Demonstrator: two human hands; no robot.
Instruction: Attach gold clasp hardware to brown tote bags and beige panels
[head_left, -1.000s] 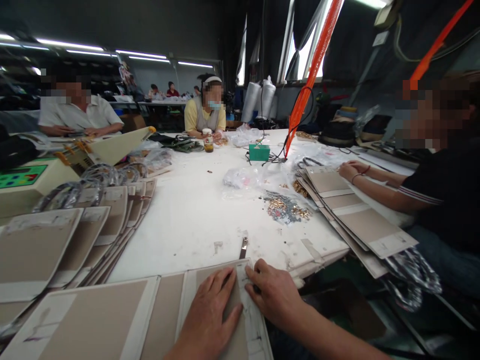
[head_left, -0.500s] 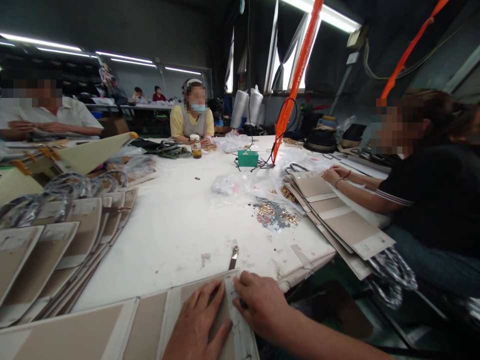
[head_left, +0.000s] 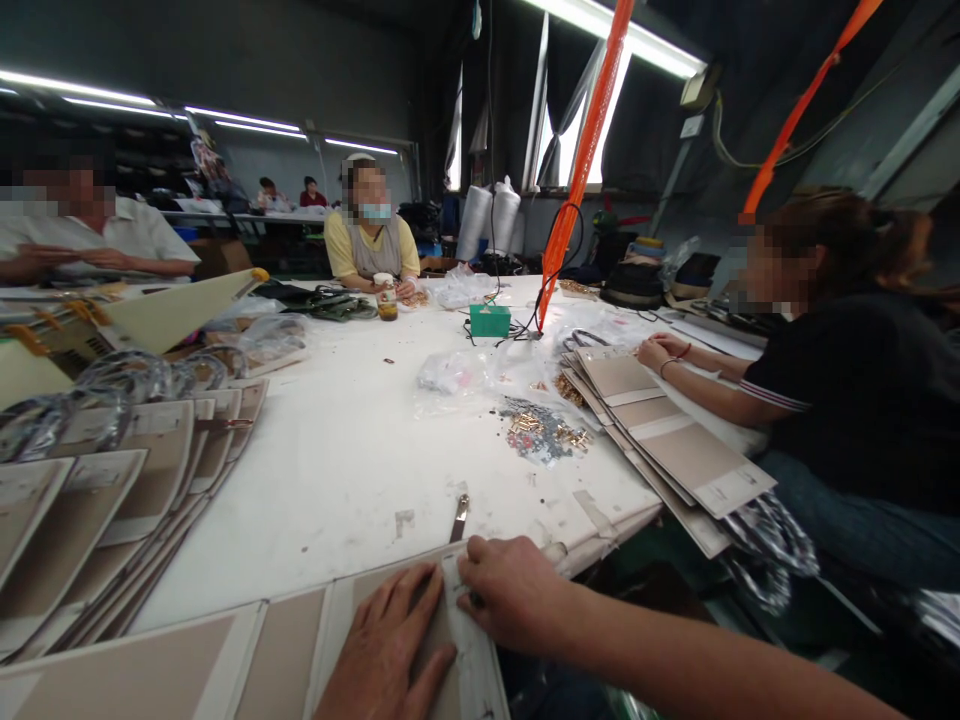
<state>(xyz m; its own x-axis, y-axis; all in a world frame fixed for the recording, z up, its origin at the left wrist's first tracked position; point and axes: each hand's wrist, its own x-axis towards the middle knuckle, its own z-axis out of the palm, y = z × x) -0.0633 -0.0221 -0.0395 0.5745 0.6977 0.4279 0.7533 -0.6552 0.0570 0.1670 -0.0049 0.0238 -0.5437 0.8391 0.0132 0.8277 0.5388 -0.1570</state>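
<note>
A beige bag panel (head_left: pixel 289 640) with white taped strips lies along the table's near edge. My left hand (head_left: pixel 390 640) rests flat on it near its right end, fingers stretched out and thumb apart. My right hand (head_left: pixel 517 595) is closed at the panel's right edge, thumb and fingers pinched together. A small dark bit shows by the fingertips, too hidden to make out. Just beyond the panel, close to my right fingertips, a short strap with a shiny metal end (head_left: pixel 460 518) sticks out onto the tabletop.
Stacked panels with wrapped handles (head_left: pixel 157 470) fill the left side; another stack (head_left: pixel 660 430) overhangs the right edge beside a co-worker. Gold and grey metal fittings (head_left: pixel 544 430), a plastic bag (head_left: pixel 454 375) and a green box (head_left: pixel 490 321) lie on the white table (head_left: pixel 322 440). Orange netting hangs down.
The view has shifted slightly, so the scene sits a little further left. My right hand stays pinched at the panel's edge, its forearm stretching further across. My left hand stays flat.
</note>
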